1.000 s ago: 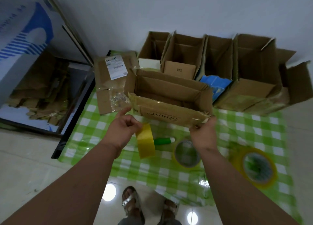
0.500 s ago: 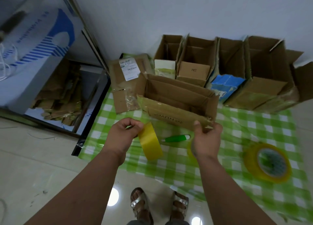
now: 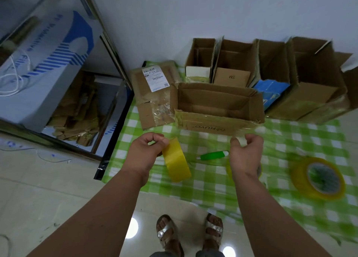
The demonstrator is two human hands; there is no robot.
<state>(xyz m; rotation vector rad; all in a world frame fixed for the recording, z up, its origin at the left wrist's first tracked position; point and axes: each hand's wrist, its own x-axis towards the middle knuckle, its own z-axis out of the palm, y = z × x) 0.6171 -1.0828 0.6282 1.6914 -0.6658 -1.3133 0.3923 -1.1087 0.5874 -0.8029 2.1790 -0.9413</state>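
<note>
An open brown cardboard box (image 3: 217, 102) stands on a green-and-white checked cloth (image 3: 290, 140), its front flap (image 3: 209, 126) folded down toward me and shiny with clear tape. My left hand (image 3: 145, 156) grips a yellow tape roll (image 3: 177, 161) held on edge, below and left of the flap. My right hand (image 3: 245, 156) is curled, thumb and fingertips pinching at the flap's taped lower right edge. No strip of tape shows between the roll and my right hand.
A green-handled cutter (image 3: 212, 155) lies between my hands. A second yellow roll (image 3: 228, 168) peeks from under my right wrist, and a larger roll (image 3: 319, 177) lies right. Open boxes (image 3: 234, 63) line the wall. A flattened labelled carton (image 3: 153, 90) and a metal shelf (image 3: 108, 44) are left.
Both hands have drawn slightly back from the box toward me. My left index finger has curled in over the roll. The view has shifted, so the box sits farther right in it.
</note>
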